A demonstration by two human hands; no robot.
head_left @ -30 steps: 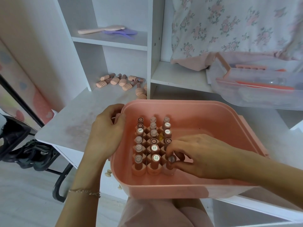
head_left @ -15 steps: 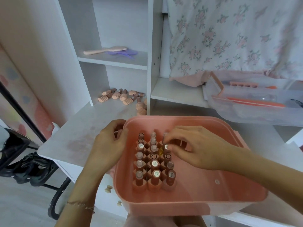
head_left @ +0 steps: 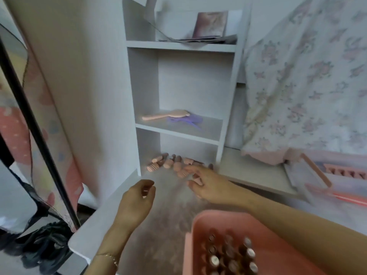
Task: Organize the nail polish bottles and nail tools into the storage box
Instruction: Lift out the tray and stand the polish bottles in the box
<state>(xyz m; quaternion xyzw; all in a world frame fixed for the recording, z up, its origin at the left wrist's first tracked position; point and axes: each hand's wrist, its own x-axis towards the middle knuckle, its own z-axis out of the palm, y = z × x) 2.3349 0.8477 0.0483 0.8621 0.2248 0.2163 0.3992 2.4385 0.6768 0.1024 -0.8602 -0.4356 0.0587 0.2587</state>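
1. Head view: the pink box (head_left: pixel 278 255) sat nearest the person, upright bottles (head_left: pixel 230 253) racked inside.
2. Beyond the box, loose bottles (head_left: pixel 170 165) lay under the shelf (head_left: pixel 178 132).
3. The right hand (head_left: pixel 208 185), fingers spread and empty, reached for them, likely to grab one.
4. Left of the box, the left hand (head_left: pixel 137 201) hung loosely curled, holding nothing.

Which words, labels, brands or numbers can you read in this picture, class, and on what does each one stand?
None can be read.
Card on the top shelf: a blurred picture, no legible letters.
Bottle caps in the pink storage box: pale round tops, too blurred to read.
Loose bottles by the shelf: no label visible.
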